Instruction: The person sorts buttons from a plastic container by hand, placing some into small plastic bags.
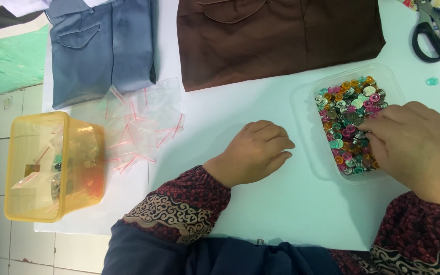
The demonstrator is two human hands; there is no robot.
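— White table point(281, 203) under my arms, bare in the middle; what do you want to know?

— Where are your hands?

— My left hand point(253, 153) rests nearest me, grip curled loosely shut on nothing, knuckles up, with open room all round it. My right hand point(413, 147) dips into the clear plastic tray point(306, 91); fingertips are pinched narrow among the snap buttons point(350, 109), though I cannot tell if one is caught.

— How do they look?

— Small round discs, silver, pink, orange and teal, heaped thick.

— And further out?

— Left, a yellow tub point(85, 153) overhangs the table edge, small zip bags point(143, 119) beside it. Beyond lie blue trousers point(103, 46), brown trousers point(281, 35), and scissors point(434, 30) at the far right corner.
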